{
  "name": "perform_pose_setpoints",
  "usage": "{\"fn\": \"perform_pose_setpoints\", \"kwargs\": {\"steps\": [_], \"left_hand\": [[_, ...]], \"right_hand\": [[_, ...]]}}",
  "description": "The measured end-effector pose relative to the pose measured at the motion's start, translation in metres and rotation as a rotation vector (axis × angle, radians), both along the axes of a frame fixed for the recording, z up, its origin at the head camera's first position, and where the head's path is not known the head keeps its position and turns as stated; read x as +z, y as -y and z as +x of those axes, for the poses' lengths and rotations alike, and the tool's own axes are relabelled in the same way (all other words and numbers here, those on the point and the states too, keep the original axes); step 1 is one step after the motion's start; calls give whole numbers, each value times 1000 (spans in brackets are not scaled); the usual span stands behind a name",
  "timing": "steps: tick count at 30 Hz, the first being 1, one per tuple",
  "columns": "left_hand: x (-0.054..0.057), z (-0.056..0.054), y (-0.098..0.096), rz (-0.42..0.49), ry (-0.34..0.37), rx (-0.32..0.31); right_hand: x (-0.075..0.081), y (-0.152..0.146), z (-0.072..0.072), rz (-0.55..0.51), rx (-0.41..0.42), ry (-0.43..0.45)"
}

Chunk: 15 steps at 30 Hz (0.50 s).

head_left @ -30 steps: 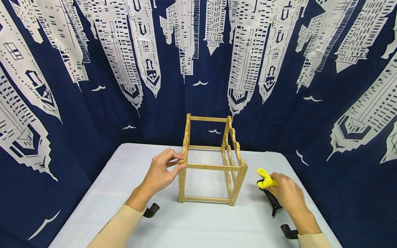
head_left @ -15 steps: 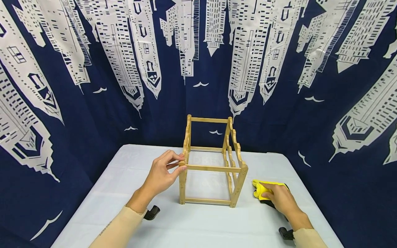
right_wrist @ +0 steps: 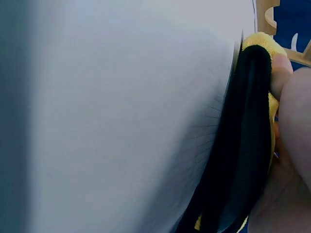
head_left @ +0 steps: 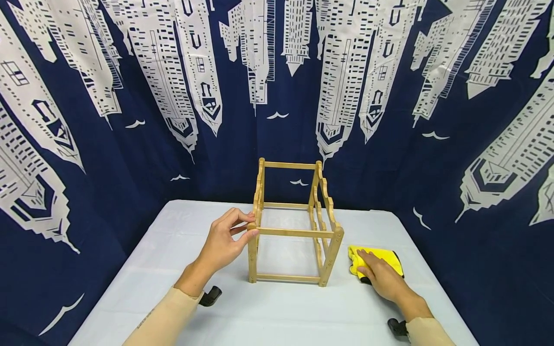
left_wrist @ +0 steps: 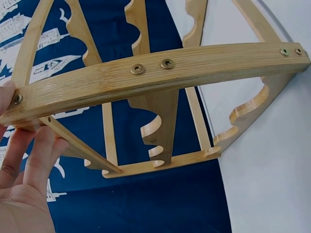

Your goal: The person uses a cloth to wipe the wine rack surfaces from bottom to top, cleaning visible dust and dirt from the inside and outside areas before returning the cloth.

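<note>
A light wooden rack (head_left: 294, 233) with scalloped side rails stands upright mid-table, like a small wine rack. My left hand (head_left: 227, 238) pinches its near left top corner, thumb in front and fingers behind. In the left wrist view, the fingertips (left_wrist: 41, 141) are at the end of a post (left_wrist: 146, 68) with metal bolts. To the right of the rack lies a folded yellow cloth (head_left: 385, 257) with a black edge. My right hand (head_left: 383, 278) rests on it with fingers extended. In the right wrist view, the cloth's dark side (right_wrist: 243, 136) faces the camera and the thumb touches its yellow edge.
Under everything is a table with a white cover (head_left: 173, 259). A dark blue curtain (head_left: 242, 158) with white upside-down buildings hangs behind and around it. Black wrist mounts (head_left: 210, 296) sit at both wrists.
My right hand has lowered the bunched yellow cloth, which now lies spread flatter on the table, and its pinch has loosened. The left hand and the rack have stayed in place.
</note>
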State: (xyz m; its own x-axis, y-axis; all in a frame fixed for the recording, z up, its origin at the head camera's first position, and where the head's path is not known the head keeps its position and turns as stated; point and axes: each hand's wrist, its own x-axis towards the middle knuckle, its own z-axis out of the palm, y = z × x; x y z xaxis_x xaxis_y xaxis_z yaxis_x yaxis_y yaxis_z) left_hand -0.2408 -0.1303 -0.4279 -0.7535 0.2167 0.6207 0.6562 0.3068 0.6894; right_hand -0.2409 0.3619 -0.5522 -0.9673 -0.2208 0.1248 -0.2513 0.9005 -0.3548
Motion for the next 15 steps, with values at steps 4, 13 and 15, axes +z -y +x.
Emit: {"fn": "perform_pose_setpoints", "kwargs": {"steps": [4,13,15], "left_hand": [[-2,-1,0,7,-21,-9],[-16,-1,12,-120,-149,13],[-19,-1,17,-160,-158,35]], "right_hand": [[-1,0,2,-2,-7,-29],[3,1,13,32,-42,-160],[7,2,15,35,-45,-198]]}}
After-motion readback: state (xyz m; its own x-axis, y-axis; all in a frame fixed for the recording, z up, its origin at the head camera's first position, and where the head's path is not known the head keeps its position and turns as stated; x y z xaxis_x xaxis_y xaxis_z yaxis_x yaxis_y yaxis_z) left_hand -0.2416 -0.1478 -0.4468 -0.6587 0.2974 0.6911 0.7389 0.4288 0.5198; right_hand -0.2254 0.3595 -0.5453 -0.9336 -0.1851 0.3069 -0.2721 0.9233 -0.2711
